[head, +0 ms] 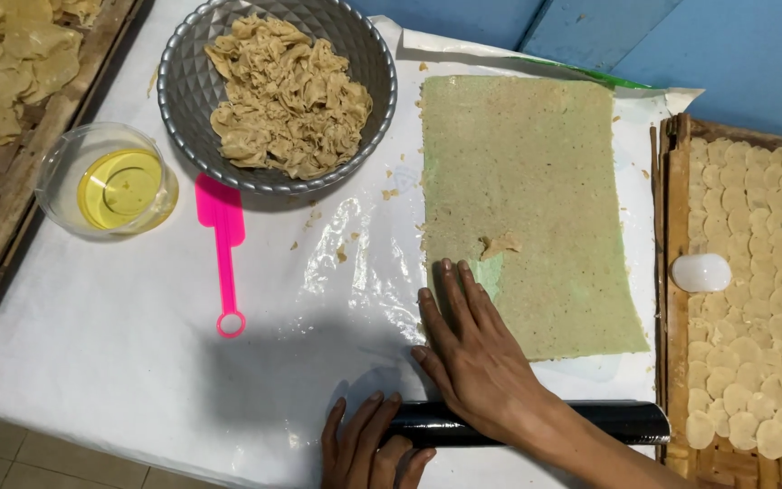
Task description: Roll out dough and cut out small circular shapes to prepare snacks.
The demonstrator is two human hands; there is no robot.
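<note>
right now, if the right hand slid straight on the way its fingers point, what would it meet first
The right hand already has its fingertips on the flat dough sheet; farther along that line, probably the grey bowl.

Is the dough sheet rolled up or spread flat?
Spread flat: the dough sheet lies open on the white plastic, with the right hand pressing its near corner.

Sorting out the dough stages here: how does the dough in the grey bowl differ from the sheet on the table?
The dough in the grey bowl is a crumpled, lumpy beige heap; the sheet lies flat, a thin rectangle. The sheet shows a greenish tint, and the right hand presses its near corner; nothing touches the bowl dough. Both look speckled tan.
</note>
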